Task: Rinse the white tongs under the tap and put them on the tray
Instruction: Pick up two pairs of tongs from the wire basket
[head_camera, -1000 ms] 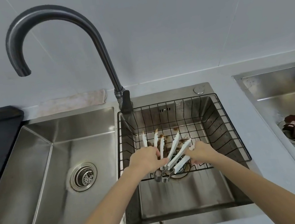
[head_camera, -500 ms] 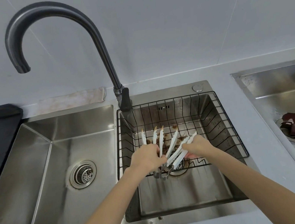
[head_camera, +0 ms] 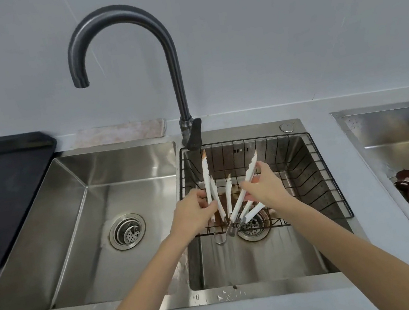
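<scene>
White tongs (head_camera: 207, 181) fanned over the wire basket (head_camera: 315, 163) in the right basin; left hand (head_camera: 195, 217) fingers gripped one pair, right hand (head_camera: 264, 189) fingers pinched another. Tangled hinges could snag, dropping pairs before reaching the tap (head_camera: 170, 52) or the far-left tray (head_camera: 1, 194).

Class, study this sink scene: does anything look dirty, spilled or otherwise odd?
Yes. The white tongs held over the wire basket have brown-stained tips, and brown residue lies in the basin below them. Water droplets speckle the sink's front rim. The tap shows no running water.
</scene>
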The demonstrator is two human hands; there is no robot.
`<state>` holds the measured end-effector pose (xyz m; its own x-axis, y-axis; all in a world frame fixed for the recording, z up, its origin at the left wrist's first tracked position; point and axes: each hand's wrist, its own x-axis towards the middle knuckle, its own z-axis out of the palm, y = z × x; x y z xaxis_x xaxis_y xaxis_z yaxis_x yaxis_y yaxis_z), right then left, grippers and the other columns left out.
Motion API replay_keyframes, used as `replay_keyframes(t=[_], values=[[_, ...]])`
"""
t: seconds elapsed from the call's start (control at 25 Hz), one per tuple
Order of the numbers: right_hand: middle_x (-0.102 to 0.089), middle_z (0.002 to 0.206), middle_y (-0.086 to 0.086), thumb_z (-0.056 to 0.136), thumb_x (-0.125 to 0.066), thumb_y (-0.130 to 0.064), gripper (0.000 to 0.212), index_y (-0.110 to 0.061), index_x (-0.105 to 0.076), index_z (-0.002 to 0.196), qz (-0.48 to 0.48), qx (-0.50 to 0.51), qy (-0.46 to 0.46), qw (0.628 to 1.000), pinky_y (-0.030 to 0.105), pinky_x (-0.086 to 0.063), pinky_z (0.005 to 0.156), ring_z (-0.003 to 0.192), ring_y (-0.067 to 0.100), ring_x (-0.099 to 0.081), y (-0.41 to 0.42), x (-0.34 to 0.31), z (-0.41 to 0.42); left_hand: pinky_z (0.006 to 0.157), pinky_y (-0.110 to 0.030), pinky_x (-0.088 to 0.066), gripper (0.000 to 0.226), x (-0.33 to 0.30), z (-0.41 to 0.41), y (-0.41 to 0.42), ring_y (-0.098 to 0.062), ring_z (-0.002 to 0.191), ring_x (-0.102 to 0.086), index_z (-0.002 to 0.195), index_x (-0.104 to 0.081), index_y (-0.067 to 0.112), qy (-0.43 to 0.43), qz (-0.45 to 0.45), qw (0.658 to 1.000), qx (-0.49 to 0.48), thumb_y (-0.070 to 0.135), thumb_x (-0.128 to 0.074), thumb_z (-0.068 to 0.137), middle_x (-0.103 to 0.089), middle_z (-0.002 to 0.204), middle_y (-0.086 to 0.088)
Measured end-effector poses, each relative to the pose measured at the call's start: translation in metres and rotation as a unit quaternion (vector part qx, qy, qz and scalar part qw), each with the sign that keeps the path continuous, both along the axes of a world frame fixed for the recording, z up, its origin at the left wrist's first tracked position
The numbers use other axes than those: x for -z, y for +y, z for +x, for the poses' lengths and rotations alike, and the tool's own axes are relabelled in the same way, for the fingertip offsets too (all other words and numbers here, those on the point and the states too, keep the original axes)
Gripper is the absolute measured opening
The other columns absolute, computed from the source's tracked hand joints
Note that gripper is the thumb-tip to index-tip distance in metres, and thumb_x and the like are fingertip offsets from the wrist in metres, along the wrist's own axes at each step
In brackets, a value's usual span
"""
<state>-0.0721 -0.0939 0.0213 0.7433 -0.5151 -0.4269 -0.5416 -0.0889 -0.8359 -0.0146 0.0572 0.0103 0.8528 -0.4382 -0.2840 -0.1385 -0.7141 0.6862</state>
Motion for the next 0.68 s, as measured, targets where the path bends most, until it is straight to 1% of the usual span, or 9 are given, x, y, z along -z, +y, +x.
replay_keyframes(t=[0.08, 0.2, 0.28, 0.32, 0.36, 0.44, 0.48, 0.56, 0.68], values=[[-0.055, 0.104, 0.005, 0.087, -0.060, -0.013, 0.061, -0.012, -0.031, 0.141, 0.000, -0.011, -0.017, 1.000, 0.032, -0.057, 0.082, 0.092, 0.023, -0.064, 0.016, -0.004, 0.007, 0.080, -0.027, -0.045, 0.042, -0.002, 0.006, 0.017, -0.017, 0.078, -0.056, 0.120, -0.054, 0.007, -0.007, -0.013, 0.999, -0.030, 0.035, -0.054, 0.088, -0.058, 0.089, 0.002], [-0.057, 0.117, 0.012, 0.087, -0.062, -0.016, 0.064, -0.013, -0.030, 0.142, 0.009, -0.034, -0.027, 0.999, 0.040, -0.057, 0.088, 0.095, 0.027, -0.067, 0.041, -0.007, 0.018, 0.077, -0.030, -0.054, 0.043, -0.006, 0.016, 0.044, -0.019, 0.071, -0.059, 0.122, -0.053, 0.006, 0.012, -0.031, 0.998, -0.059, 0.036, -0.049, 0.091, -0.060, 0.075, 0.004], [-0.056, 0.120, 0.014, 0.087, -0.062, -0.016, 0.065, -0.013, -0.030, 0.143, 0.018, -0.045, -0.034, 0.998, 0.041, -0.056, 0.089, 0.099, 0.028, -0.066, 0.058, -0.009, 0.027, 0.053, -0.017, -0.054, 0.042, -0.008, 0.023, 0.063, -0.005, 0.052, -0.061, 0.122, -0.053, 0.005, 0.026, -0.047, 0.996, -0.075, 0.034, -0.047, 0.093, -0.056, 0.065, 0.007], [-0.056, 0.119, 0.014, 0.087, -0.062, -0.015, 0.065, -0.013, -0.030, 0.143, 0.027, -0.049, -0.037, 0.998, 0.039, -0.056, 0.088, 0.099, 0.027, -0.065, 0.068, -0.010, 0.032, 0.042, -0.010, -0.048, 0.040, -0.009, 0.026, 0.072, 0.001, 0.042, -0.059, 0.121, -0.053, 0.005, 0.036, -0.054, 0.994, -0.086, 0.033, -0.046, 0.093, -0.056, 0.064, 0.008], [-0.056, 0.118, 0.015, 0.087, -0.062, -0.014, 0.066, -0.013, -0.029, 0.144, 0.034, -0.052, -0.042, 0.997, 0.037, -0.057, 0.087, 0.099, 0.027, -0.065, 0.077, -0.010, 0.036, 0.036, -0.008, -0.043, 0.038, -0.010, 0.029, 0.081, 0.005, 0.036, -0.056, 0.120, -0.054, 0.005, 0.046, -0.064, 0.992, -0.098, 0.032, -0.046, 0.094, -0.056, 0.065, 0.007], [-0.056, 0.120, 0.017, 0.087, -0.061, -0.012, 0.067, -0.013, -0.029, 0.145, 0.042, -0.056, -0.049, 0.996, 0.031, -0.058, 0.080, 0.100, 0.027, -0.064, 0.094, -0.011, 0.046, 0.035, -0.008, -0.042, 0.034, -0.010, 0.037, 0.099, 0.006, 0.032, -0.054, 0.117, -0.054, 0.006, 0.075, -0.090, 0.985, -0.125, 0.030, -0.048, 0.093, -0.057, 0.066, 0.004], [-0.056, 0.121, 0.018, 0.087, -0.061, -0.011, 0.067, -0.013, -0.028, 0.146, 0.041, -0.060, -0.052, 0.996, 0.025, -0.058, 0.073, 0.101, 0.027, -0.063, 0.103, -0.011, 0.051, 0.036, -0.009, -0.044, 0.033, -0.010, 0.042, 0.108, 0.004, 0.033, -0.055, 0.115, -0.054, 0.006, 0.090, -0.105, 0.981, -0.138, 0.029, -0.049, 0.093, -0.057, 0.067, 0.002], [-0.055, 0.124, 0.017, 0.088, -0.060, -0.012, 0.068, -0.015, -0.026, 0.147, 0.034, -0.067, -0.052, 0.996, 0.017, -0.055, 0.062, 0.099, 0.021, -0.060, 0.118, -0.010, 0.061, 0.039, -0.011, -0.047, 0.031, -0.010, 0.051, 0.123, -0.002, 0.039, -0.058, 0.114, -0.054, 0.005, 0.118, -0.133, 0.972, -0.155, 0.027, -0.051, 0.092, -0.059, 0.070, -0.001], [-0.054, 0.123, 0.014, 0.088, -0.060, -0.011, 0.070, -0.016, -0.024, 0.148, 0.039, -0.060, -0.051, 0.996, 0.024, -0.055, 0.076, 0.098, 0.019, -0.059, 0.139, -0.005, 0.075, 0.044, -0.011, -0.050, 0.021, -0.010, 0.066, 0.145, -0.004, 0.045, -0.060, 0.106, -0.054, 0.007, 0.156, -0.173, 0.958, -0.167, 0.023, -0.052, 0.092, -0.059, 0.070, -0.002]])
